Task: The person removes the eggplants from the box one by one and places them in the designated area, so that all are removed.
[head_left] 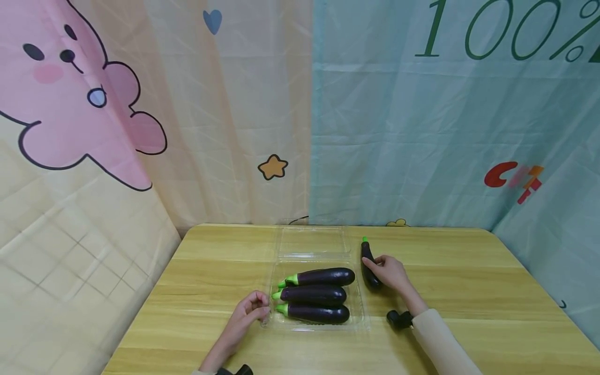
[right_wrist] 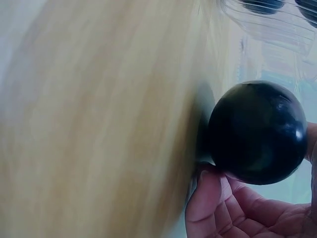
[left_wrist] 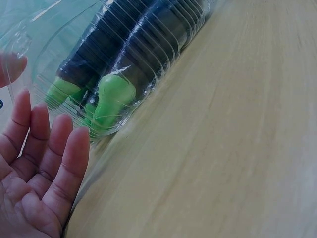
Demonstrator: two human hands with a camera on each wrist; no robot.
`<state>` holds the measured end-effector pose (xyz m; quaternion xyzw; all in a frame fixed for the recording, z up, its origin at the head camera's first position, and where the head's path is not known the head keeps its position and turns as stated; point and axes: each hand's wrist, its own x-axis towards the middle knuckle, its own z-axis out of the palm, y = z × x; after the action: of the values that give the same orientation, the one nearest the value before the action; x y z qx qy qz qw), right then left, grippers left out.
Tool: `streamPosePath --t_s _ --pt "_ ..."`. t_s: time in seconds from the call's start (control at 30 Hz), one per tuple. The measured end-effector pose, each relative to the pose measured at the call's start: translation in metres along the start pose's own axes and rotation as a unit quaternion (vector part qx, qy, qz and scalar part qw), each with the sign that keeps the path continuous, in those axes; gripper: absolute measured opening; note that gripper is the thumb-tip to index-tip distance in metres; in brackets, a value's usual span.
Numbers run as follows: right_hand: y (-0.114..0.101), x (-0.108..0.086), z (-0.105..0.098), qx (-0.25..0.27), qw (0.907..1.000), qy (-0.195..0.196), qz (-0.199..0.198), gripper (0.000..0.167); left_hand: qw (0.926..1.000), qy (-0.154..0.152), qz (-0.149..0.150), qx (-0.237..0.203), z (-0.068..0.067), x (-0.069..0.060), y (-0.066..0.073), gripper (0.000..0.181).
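A clear plastic clamshell box (head_left: 360, 312) lies with its lid (head_left: 313, 242) folded back. Three dark purple eggplants lie side by side in its base, green stems to the left: a back one (head_left: 325, 276), a middle one (head_left: 316, 295) and a front one (head_left: 319, 313). My left hand (head_left: 246, 312) holds the box's left rim between thumb and fingers; the left wrist view shows the ribbed wall (left_wrist: 163, 64) close by. Right of the box, my right hand (head_left: 391, 272) grips a fourth eggplant (head_left: 370, 276), stem pointing away. Its round end (right_wrist: 257, 133) faces the right wrist camera.
The wooden table (head_left: 211, 260) carries all of this. Behind it hangs a printed curtain (head_left: 234, 114), and more fabric hangs along both sides. Dark wrist cameras (head_left: 399, 320) sit at the cuffs.
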<state>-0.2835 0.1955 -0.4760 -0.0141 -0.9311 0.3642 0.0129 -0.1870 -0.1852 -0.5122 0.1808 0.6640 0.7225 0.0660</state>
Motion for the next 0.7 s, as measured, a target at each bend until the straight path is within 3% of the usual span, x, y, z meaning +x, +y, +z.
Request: streamPosePath --t_s 0.3,0.7 --pt "0.0003 -0.002 -0.002 -0.007 0.9999 0.009 -0.008 0.06 1.0 0.002 -0.003 -0.005 0.0 -0.0005 -0.001 0.027" --pt "0.0008 -0.0022 -0.0037 -0.029 0.9993 0.021 -0.012 0.05 0.9999 0.012 -0.01 -0.002 -0.0002 0.0004 -0.002 0.027"
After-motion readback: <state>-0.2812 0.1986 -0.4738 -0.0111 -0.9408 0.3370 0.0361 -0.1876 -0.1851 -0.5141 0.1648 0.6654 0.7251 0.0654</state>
